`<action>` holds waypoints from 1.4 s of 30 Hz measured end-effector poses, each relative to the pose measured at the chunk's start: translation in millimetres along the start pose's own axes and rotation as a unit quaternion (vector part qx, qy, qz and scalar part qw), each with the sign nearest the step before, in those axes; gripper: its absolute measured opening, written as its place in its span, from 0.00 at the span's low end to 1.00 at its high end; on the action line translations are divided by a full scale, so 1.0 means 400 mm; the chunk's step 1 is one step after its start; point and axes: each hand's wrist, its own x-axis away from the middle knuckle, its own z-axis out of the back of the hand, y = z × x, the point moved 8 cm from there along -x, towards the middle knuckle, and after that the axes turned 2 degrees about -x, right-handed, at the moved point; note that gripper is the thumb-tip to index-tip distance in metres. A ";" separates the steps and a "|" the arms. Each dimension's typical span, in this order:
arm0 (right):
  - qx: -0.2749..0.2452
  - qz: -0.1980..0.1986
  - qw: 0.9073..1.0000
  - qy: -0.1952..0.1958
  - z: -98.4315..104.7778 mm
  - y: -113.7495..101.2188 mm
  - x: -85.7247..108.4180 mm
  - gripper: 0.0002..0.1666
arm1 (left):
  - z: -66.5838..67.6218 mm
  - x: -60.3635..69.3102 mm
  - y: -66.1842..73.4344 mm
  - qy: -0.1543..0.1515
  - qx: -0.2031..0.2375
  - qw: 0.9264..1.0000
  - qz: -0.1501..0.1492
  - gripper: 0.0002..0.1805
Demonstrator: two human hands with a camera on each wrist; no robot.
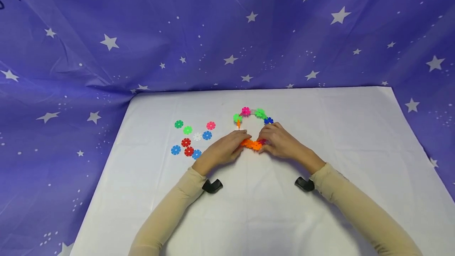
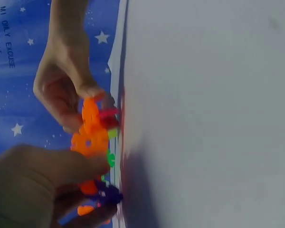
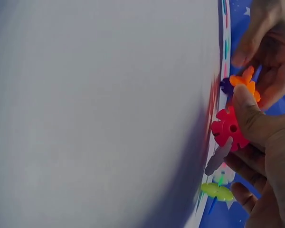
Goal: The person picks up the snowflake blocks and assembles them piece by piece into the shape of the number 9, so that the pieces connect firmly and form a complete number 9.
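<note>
A ring of interlocking plastic flower discs stands out on the white table, with a pink disc [image 1: 246, 111], a green disc [image 1: 260, 113] and a dark blue disc [image 1: 268, 121] along its far side. My left hand [image 1: 227, 147] pinches the orange discs [image 2: 89, 142] at the ring's near side, thumb in front and fingers behind. Opposite it, my right hand [image 1: 279, 140] grips the same near side, its thumb against the orange discs beside a red disc [image 3: 230, 127]. A yellow-green disc [image 3: 217, 191] shows below that hand in the right wrist view. My fingers partly cover the joined discs.
Loose discs lie left of my left hand, among them a red disc [image 1: 186, 142], a white disc [image 1: 197, 136] and a blue disc [image 1: 175, 150]. Black wrist mounts [image 1: 212, 186] sit by both sleeves. A purple starry cloth [image 1: 227, 42] hangs behind the table [image 1: 355, 137].
</note>
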 end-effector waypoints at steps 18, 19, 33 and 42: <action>-0.039 -0.004 0.999 0.001 0.006 -0.009 -0.004 0.15 | 0.024 -0.012 -0.027 0.030 0.133 0.990 -0.032 0.15; -0.038 -0.004 0.999 0.000 0.003 -0.012 -0.003 0.15 | 0.023 -0.014 -0.025 0.029 0.133 0.990 -0.030 0.14; -0.002 0.005 1.000 0.008 -0.007 -0.034 -0.011 0.19 | 0.017 -0.028 -0.017 0.067 0.016 0.998 -0.006 0.08; -0.007 -0.038 0.999 -0.023 -0.026 -0.021 -0.013 0.21 | 0.006 -0.016 -0.002 0.032 -0.016 0.999 -0.010 0.21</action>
